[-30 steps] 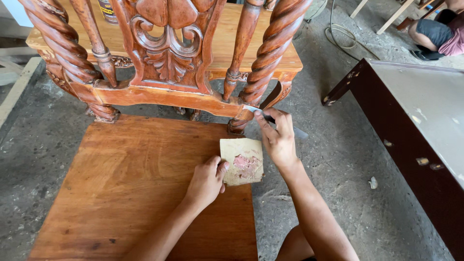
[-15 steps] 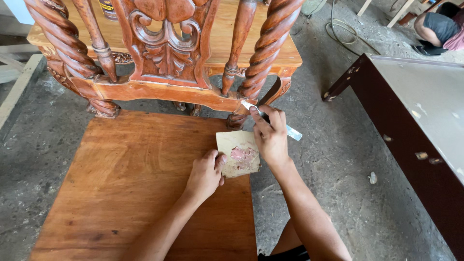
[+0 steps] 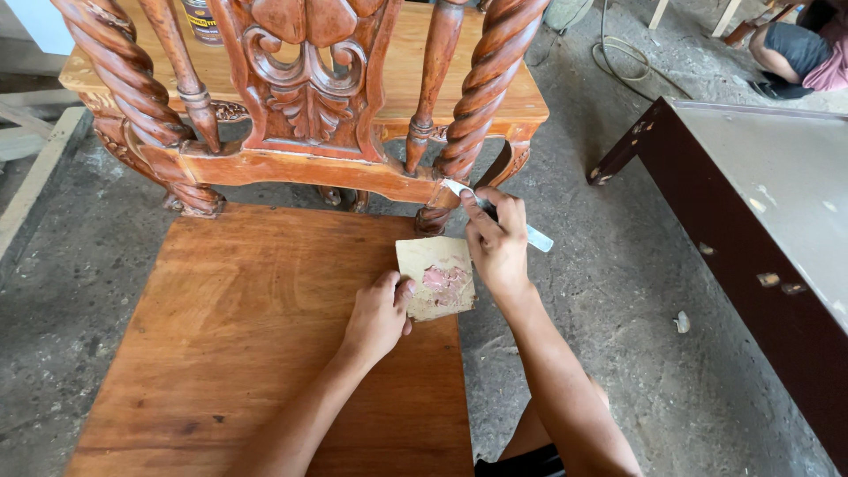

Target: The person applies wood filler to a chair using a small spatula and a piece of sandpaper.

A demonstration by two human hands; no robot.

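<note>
Head view: right hand point(image 3: 497, 252) fingers clamp a putty knife point(image 3: 495, 212); left hand point(image 3: 378, 314) fingers pinch a putty-smeared card point(image 3: 435, 276).

Soft daylight, sharp, wide-angle edge distortion

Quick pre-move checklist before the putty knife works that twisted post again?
1. Right hand grips putty knife: ok.
2. Blade tip meets the twisted post near its base: ok.
3. Left hand steadies the small board on the chair seat: ok.
4. Pink filler left on board: ok.
5. Filler loaded on blade: cannot tell.
6. Board fully on the seat: not ok, it overhangs the edge.
</note>
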